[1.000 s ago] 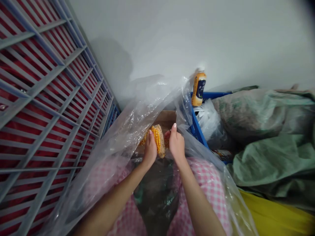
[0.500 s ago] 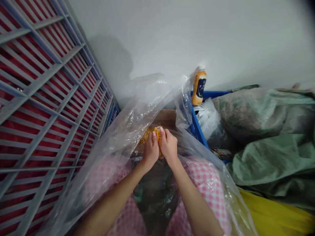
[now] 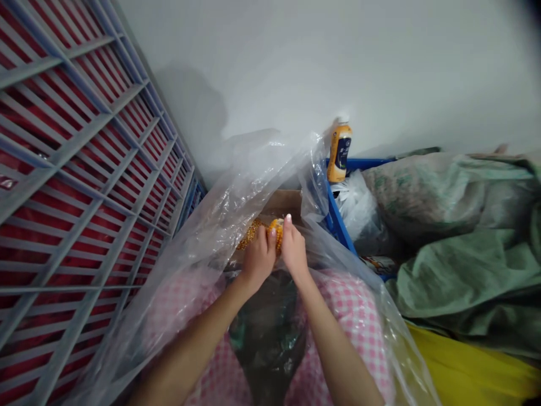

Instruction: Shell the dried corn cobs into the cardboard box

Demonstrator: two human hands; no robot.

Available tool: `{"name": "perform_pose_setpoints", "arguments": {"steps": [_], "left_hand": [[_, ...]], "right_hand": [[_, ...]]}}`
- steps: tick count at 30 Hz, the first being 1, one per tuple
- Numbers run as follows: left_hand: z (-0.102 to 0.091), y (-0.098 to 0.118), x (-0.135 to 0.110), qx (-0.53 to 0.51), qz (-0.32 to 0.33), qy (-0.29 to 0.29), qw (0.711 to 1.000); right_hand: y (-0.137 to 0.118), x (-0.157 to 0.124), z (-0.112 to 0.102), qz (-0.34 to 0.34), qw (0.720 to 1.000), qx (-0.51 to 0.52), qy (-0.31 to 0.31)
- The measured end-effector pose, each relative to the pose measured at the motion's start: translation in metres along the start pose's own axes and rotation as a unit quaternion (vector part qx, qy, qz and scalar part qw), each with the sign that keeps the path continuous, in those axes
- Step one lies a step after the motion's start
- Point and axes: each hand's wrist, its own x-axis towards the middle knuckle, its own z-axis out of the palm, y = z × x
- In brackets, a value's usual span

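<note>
Between my two hands is a yellow corn cob, its top end tilted up and its lower part hidden by my fingers. My left hand is closed around its left side, thumb pointing up along the kernels. On the other side my right hand grips it, with the thumb raised near the cob's top. Loose corn kernels lie in a heap just beyond my left hand, inside a clear plastic bag spread open over my knees. A brown cardboard piece shows behind the cob.
Slatted plastic crates with red contents rise on the left. At right, an orange bottle stands by a blue crate edge, near a white plastic bag, a stuffed sack, green cloth and yellow material.
The cob has turned in my hands, showing more of its rounded end. My right thumb has lifted upward, and my hands are slightly further apart.
</note>
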Motion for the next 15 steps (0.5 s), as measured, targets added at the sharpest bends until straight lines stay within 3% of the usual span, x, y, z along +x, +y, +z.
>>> {"name": "perform_pose_setpoints", "arguments": {"steps": [5,11,15], "left_hand": [[0.000,0.002,-0.002,0.005,0.003,-0.007,1.000],[-0.004,-0.002,0.004,-0.173,-0.062,-0.017,0.983],[-0.004,-0.006,0.009,-0.233,-0.088,-0.017,0.968]], "right_hand": [[0.003,-0.002,0.007,-0.019,0.999,0.015,0.035],[0.007,0.005,0.004,-0.005,0.993,0.111,0.024],[0.007,0.008,0.000,0.018,0.993,0.116,-0.019]]}}
